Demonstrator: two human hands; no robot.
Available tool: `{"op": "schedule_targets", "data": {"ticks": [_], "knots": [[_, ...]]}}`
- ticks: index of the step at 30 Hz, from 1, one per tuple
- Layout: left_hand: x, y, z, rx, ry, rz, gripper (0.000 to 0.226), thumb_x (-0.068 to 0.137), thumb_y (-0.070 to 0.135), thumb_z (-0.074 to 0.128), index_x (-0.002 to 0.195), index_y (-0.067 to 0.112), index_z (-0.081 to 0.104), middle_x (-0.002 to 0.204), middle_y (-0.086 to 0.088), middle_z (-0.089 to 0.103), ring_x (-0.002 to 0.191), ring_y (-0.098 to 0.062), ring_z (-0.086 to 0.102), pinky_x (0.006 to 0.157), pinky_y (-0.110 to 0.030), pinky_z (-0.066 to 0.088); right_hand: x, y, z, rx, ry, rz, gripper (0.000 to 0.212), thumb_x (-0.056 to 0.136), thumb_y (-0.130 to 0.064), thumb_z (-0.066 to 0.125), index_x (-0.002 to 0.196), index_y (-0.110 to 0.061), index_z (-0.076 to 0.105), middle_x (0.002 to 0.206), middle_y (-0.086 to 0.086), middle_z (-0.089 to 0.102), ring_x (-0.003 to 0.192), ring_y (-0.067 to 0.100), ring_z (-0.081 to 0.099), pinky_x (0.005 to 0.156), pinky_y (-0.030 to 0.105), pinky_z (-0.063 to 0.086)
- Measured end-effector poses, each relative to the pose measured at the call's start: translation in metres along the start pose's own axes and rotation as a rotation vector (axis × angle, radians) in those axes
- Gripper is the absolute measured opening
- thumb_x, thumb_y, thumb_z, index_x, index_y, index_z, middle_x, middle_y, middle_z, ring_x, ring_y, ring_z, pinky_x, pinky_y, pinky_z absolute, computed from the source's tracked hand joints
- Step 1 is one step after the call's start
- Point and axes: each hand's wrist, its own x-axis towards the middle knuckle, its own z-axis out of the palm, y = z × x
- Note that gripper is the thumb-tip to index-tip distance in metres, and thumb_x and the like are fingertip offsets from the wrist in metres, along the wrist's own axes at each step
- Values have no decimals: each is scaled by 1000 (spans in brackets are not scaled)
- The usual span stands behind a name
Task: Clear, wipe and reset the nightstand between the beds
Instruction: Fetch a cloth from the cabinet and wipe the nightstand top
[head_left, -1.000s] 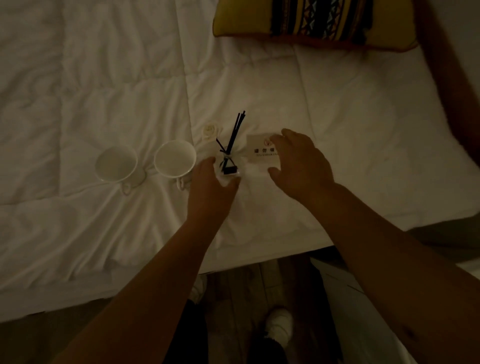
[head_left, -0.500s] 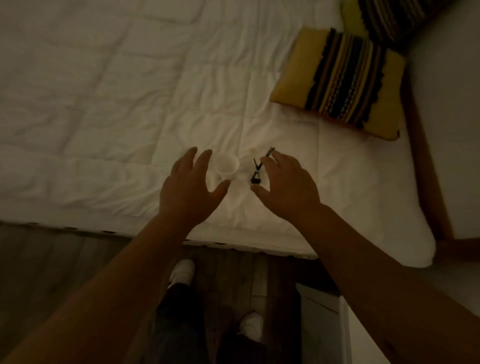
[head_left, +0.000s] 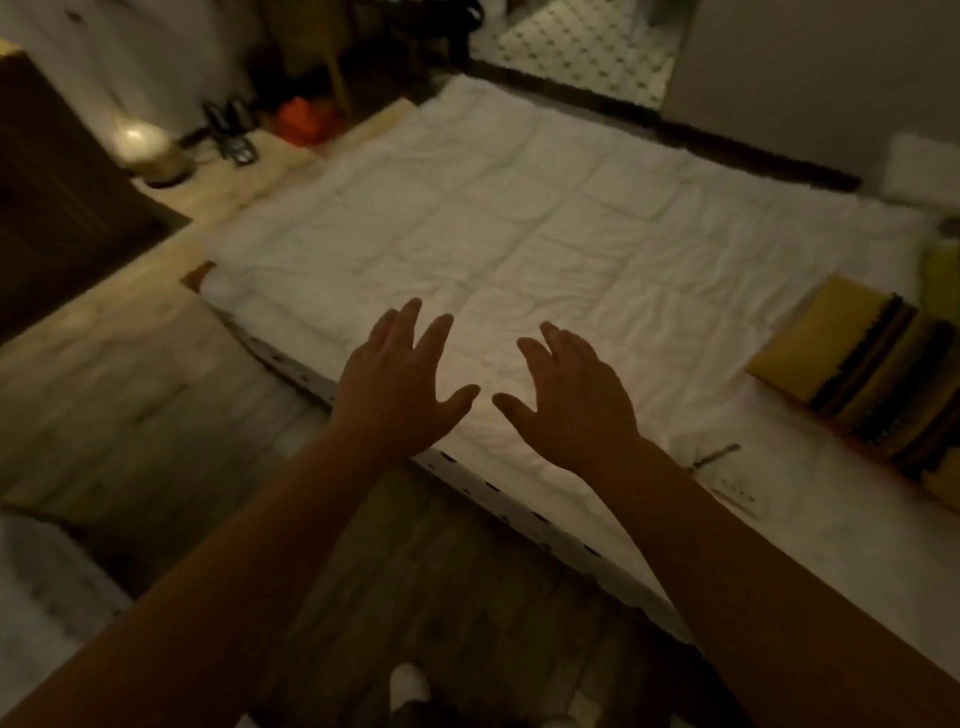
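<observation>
At far left a lit lamp (head_left: 148, 148) glows on a low pale surface (head_left: 218, 192) against the wall, with a dark tangle of cords or a handset (head_left: 231, 132) just beside it and something orange (head_left: 306, 117) behind — you cannot tell from here whether that surface is the nightstand, so treat its location as not shown; moving right, your left hand (head_left: 400, 384) hovers over the near edge of the white duvet (head_left: 519, 228) with fingers spread and slack, grasping nothing; your right hand (head_left: 576, 400) mirrors it just beside, fingers released too, thumbs nearly meeting but apart; both palms face down, which reads as hands freed and ready for whatever the clearing needs next; further right, near your right forearm, a white card (head_left: 737, 493) lies flat on the duvet with a thin dark stick (head_left: 719, 454) just beyond it — likely parked there to keep the nightstand top bare for wiping; the card carries a small row of dark marks, too blurred to read; at far right a yellow striped cushion (head_left: 872, 379) rests on the bed, well apart from the card; no brand is legible anywhere.
</observation>
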Motion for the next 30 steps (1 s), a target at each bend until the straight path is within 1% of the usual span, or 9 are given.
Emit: {"op": "schedule_targets", "data": {"ticks": [5,8,10,13,15,19,22,26,30], "knots": [[-40,-86,-54,48,19,-234,87,75,75,44,146,33,18,158,-10,20,143,-34,22,107,-54,31,33,-107,-16,-15,24,-190,79,83,-71,35,146,-23,26,158,10,21,144,30,18,110,51,28],[-66,-133,-85,74,90,-340,86,72,77,37,144,35,17,157,-9,23,142,-34,25,105,-54,33,52,-173,-22,-23,53,-309,84,78,-75,25,145,-25,23,158,9,21,144,30,19,110,52,28],[-80,-160,-105,76,117,-398,86,72,77,35,145,35,15,158,-9,22,143,-33,23,107,-53,31,65,-212,-26,-30,79,-389,84,77,-77,22,145,-26,21,158,9,21,144,30,19,110,52,27],[-95,-195,-136,87,139,-451,86,75,74,40,147,32,17,159,-8,17,144,-32,19,109,-53,30,81,-260,-35,-23,110,-483,84,76,-78,22,144,-28,20,158,9,21,144,31,20,109,52,27],[-110,-220,-158,82,161,-500,86,78,71,47,149,32,17,160,-6,14,145,-31,16,109,-52,29,93,-294,-38,-14,111,-563,84,77,-77,27,144,-28,19,158,8,20,144,30,20,110,51,27],[-134,-250,-181,100,150,-595,85,82,69,50,150,32,14,161,-5,10,146,-29,12,111,-52,30,116,-339,-36,11,50,-679,84,80,-73,42,147,-29,17,159,6,15,145,28,15,113,51,25],[-143,-260,-186,105,149,-667,85,82,68,50,150,32,15,161,-4,10,146,-30,13,109,-53,30,130,-360,-28,-2,18,-769,85,80,-71,49,148,-30,17,159,6,16,145,28,15,113,52,26],[-145,-265,-181,114,197,-783,84,82,67,51,149,31,17,160,-6,15,145,-31,16,108,-50,31,152,-376,-13,-25,-23,-867,87,80,-71,49,148,-30,16,160,5,15,145,29,16,113,53,27],[-138,-270,-172,136,181,-853,85,81,68,50,149,32,15,159,-8,14,145,-32,16,109,-51,30,179,-382,-1,-29,-33,-954,87,79,-74,48,147,-30,17,159,5,17,145,29,17,112,52,26]]}}
